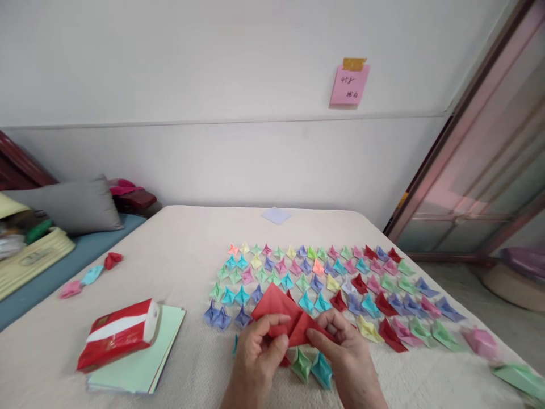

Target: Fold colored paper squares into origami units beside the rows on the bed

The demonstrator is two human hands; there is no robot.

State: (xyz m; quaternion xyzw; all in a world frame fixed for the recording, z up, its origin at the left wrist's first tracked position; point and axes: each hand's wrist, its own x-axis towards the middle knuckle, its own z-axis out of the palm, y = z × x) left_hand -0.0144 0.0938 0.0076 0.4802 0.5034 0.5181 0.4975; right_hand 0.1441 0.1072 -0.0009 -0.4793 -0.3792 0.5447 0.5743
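A sheet of red paper (279,304), partly folded with creases and a raised pointed corner, is held up in front of me. My left hand (261,355) pinches its left side between thumb and fingers. On the right side, my right hand (343,355) grips a folded flap with thumb and forefinger. Behind and beneath the hands, rows of small folded paper boats (306,304) in many colours lie on the cloth. A green boat (301,364) and a blue boat (322,369) sit just below the red paper, between my wrists.
At left, a red tissue pack (119,332) rests on a stack of coloured paper (140,363). A pale sheet (276,215) lies at the table's (200,227) far edge. Crumpled-looking paper pieces (92,275) are at far left. A pink note (349,85) is taped to the wall.
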